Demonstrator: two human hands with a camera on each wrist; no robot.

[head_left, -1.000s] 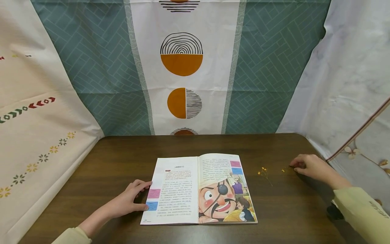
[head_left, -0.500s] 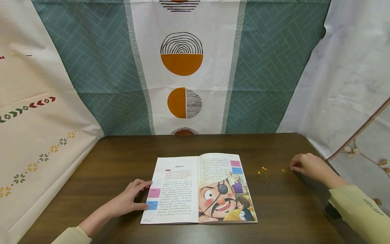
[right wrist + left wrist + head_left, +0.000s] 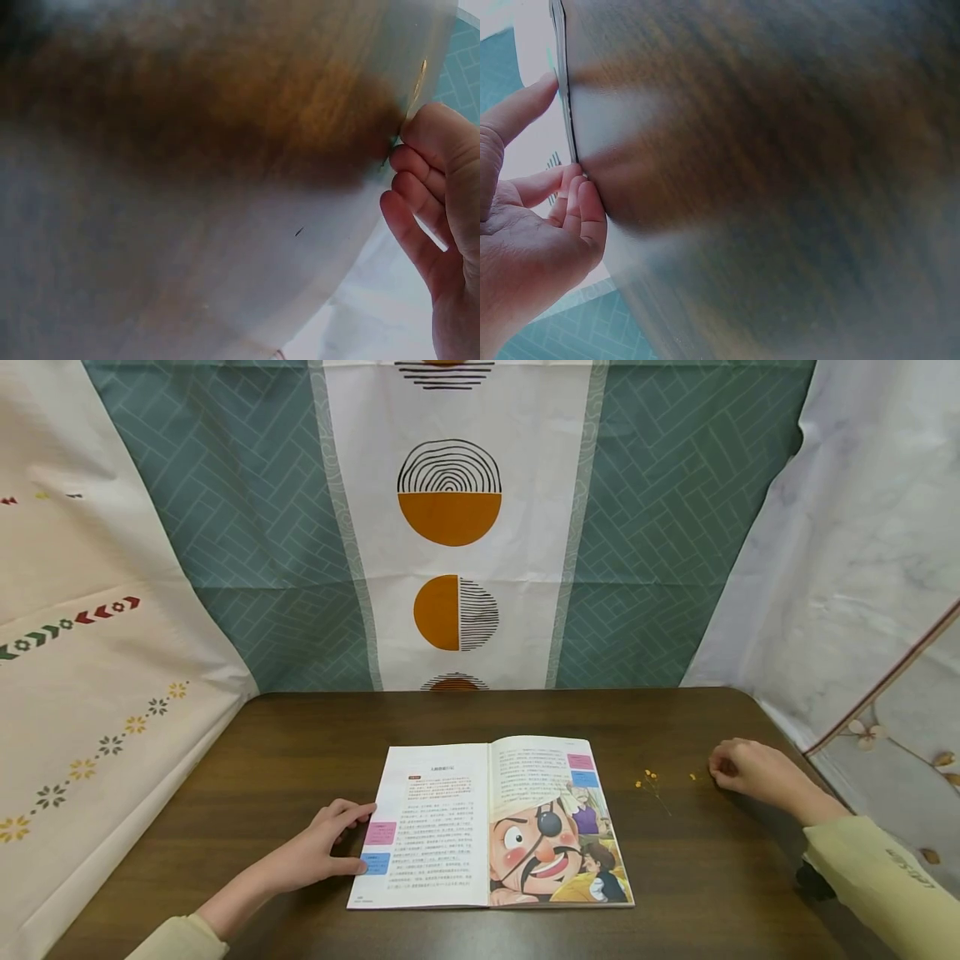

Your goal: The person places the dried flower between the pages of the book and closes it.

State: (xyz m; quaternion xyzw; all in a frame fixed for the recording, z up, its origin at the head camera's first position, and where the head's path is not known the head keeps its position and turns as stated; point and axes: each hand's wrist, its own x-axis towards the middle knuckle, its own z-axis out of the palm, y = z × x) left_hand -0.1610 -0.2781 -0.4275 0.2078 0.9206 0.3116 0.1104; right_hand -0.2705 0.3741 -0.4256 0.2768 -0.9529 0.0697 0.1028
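Presently, your left grip (image 3: 321, 852), spread, touches the open white-paged book (image 3: 491, 827); your right grip (image 3: 763, 775) pinches a thin yellow-flowered sprig (image 3: 418, 87).

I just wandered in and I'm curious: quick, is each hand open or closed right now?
Left hand: open, touching the book at its left edge.
Right hand: closed, pinching a thin yellow-flowered sprig.

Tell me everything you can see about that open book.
The book lies open, face up, on the dark brown table. It looks like paper, with a central fold. The left page carries print too small to read; the right page has print above a colourful cartoon of a moustached man with an eye patch. Each outer margin has a pink box and a blue box. The person's left hand touches its left edge.
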